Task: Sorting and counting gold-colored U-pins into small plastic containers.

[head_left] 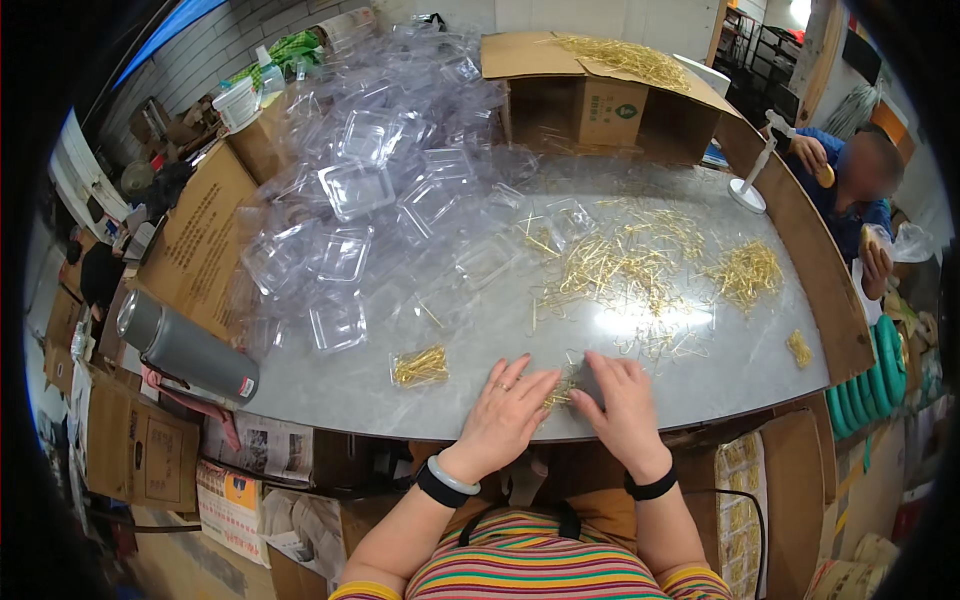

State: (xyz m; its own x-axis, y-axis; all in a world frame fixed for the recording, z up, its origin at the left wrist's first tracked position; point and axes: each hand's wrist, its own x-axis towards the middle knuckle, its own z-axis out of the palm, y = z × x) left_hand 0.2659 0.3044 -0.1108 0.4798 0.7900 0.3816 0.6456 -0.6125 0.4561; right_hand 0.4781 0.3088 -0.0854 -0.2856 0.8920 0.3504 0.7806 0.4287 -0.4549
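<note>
Between my two hands, at the near edge of the grey table, lies a small cluster of gold wire hooks (pixel 558 394). My left hand (pixel 508 408) rests at its left side, fingers stretched out and pointing inward. On the right my right hand (pixel 624 405) reaches forward, thumb apart from the fingers, close against the same hooks. Neither hand shows anything gripped. Left of my hands sits a clear plastic case (pixel 419 367) filled with neatly aligned gold hooks. Farther out, a loose heap of gold hooks (pixel 620 265) spreads over the table.
A tall pile of clear plastic cases (pixel 357 188) covers the back left. A grey flask (pixel 188 345) stands at the left edge. Cardboard walls (pixel 800 245) line the table. More hooks (pixel 748 275) lie right, near a white stand (pixel 748 193). Another person (pixel 845 190) sits beyond.
</note>
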